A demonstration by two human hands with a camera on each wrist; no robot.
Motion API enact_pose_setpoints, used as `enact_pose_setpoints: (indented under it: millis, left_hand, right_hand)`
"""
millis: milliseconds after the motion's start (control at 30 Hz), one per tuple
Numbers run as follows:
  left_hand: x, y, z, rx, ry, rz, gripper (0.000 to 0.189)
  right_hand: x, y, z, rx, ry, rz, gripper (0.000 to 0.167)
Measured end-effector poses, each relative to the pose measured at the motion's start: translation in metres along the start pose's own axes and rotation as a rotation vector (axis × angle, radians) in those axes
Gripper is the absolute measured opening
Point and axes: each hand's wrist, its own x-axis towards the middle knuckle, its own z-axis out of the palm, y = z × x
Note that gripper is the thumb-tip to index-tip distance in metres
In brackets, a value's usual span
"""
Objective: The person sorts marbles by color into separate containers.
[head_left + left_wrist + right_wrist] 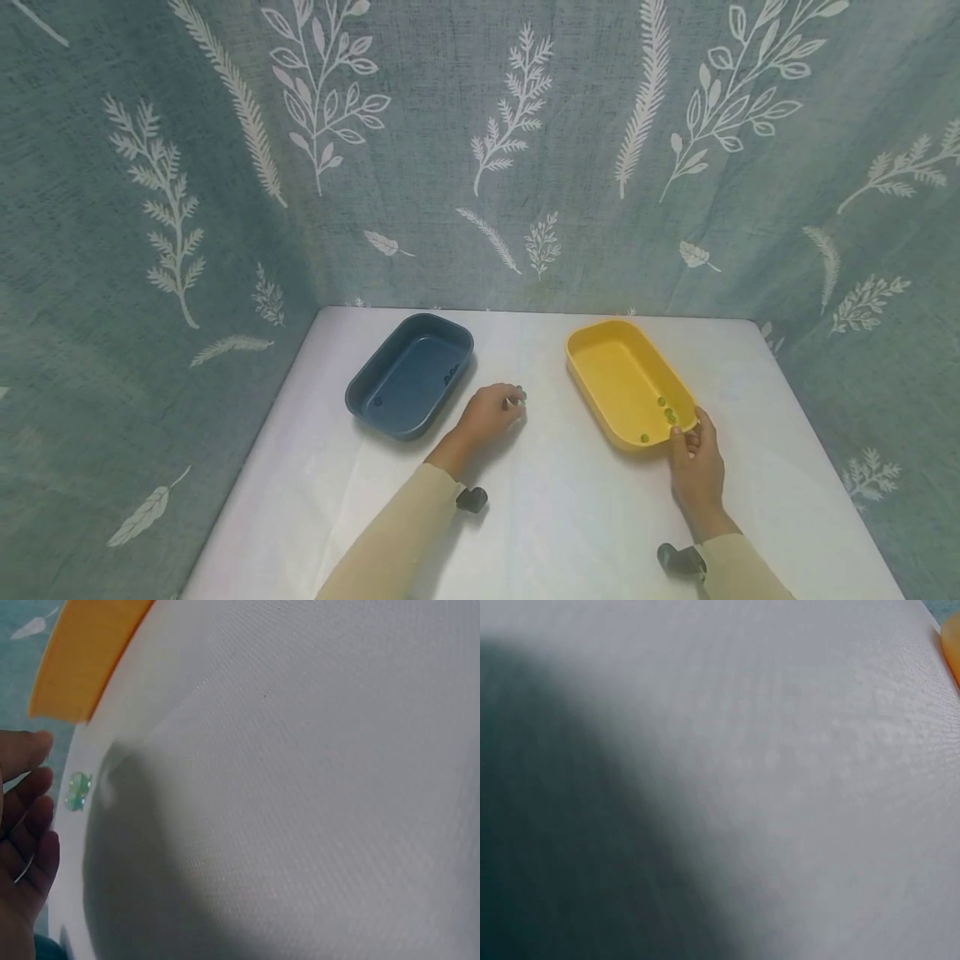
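Note:
Beside two small green translucent beads [521,393] on the white table, my left hand [491,414] reaches out with bent fingers. The left wrist view shows those beads [78,790] on the cloth just past the fingertips, with a narrow gap between thumb and forefinger. My right hand [696,467] grips the near right corner of a yellow tray [603,354], its thumb at the rim and its fingers around the outside. Several green beads [670,414] lie in that tray's near end. In the right wrist view the right hand is out of sight.
A dark blue tray [412,358] stands left of my left hand, with several small dark beads [450,373] along its right side and one near its front left. White cloth covers the table [570,517]. Patterned green curtains [420,233] enclose the back and sides.

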Motion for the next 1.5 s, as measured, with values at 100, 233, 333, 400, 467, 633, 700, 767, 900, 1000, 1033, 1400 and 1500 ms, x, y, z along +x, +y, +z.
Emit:
enact_pose_setpoints:
  millis: [100,233,333,400,467,633,700,767,900,1000,1033,1400,1500]
  left_hand:
    - [0.001,0.001,0.000,0.019,-0.001,0.003,0.019]
    - [0.003,0.003,-0.001,0.048,0.014,0.025,0.018]
    - [0.003,0.005,-0.002,0.048,0.021,0.039,0.017]
    - [0.004,0.007,-0.003,0.043,0.021,0.044,0.016]
    - [0.004,0.008,-0.004,0.036,0.025,0.047,0.017]
    - [0.007,0.011,-0.004,0.002,0.054,0.072,0.018]
    - [0.009,0.013,-0.003,-0.014,0.061,0.081,0.018]
    - [0.010,0.016,-0.002,-0.025,0.057,0.081,0.019]
    - [0.012,0.023,0.002,-0.031,0.049,0.083,0.017]
    - [0.012,0.027,0.007,-0.032,0.050,0.089,0.015]
    - [0.013,0.028,0.008,-0.038,0.050,0.093,0.015]
    - [0.014,0.044,0.014,-0.025,0.041,0.104,0.014]
    - [0.015,0.049,0.013,-0.017,0.042,0.104,0.015]
  right_hand:
    - [0.000,0.002,0.001,-0.009,0.000,0.003,0.058]
    - [0.001,0.003,0.002,-0.015,0.002,0.004,0.058]
    - [0.001,0.003,0.001,-0.014,-0.002,0.009,0.059]
    - [0.001,0.003,0.001,-0.010,-0.008,0.015,0.059]
    - [0.001,0.003,0.001,-0.003,-0.010,0.015,0.059]
    - [0.001,0.002,0.000,0.004,-0.006,0.014,0.059]
    - [0.001,0.002,-0.001,0.006,-0.007,0.014,0.059]
    - [0.001,0.001,-0.001,0.006,-0.013,0.013,0.059]
    - [0.002,0.003,-0.001,0.000,-0.023,0.015,0.060]
    - [0.002,0.004,-0.001,-0.004,-0.032,0.020,0.061]
    - [0.002,0.004,-0.001,-0.004,-0.033,0.021,0.061]
    - [0.000,-0.003,-0.002,-0.004,-0.033,0.020,0.060]
    - [-0.001,-0.004,-0.001,-0.009,-0.035,0.021,0.060]
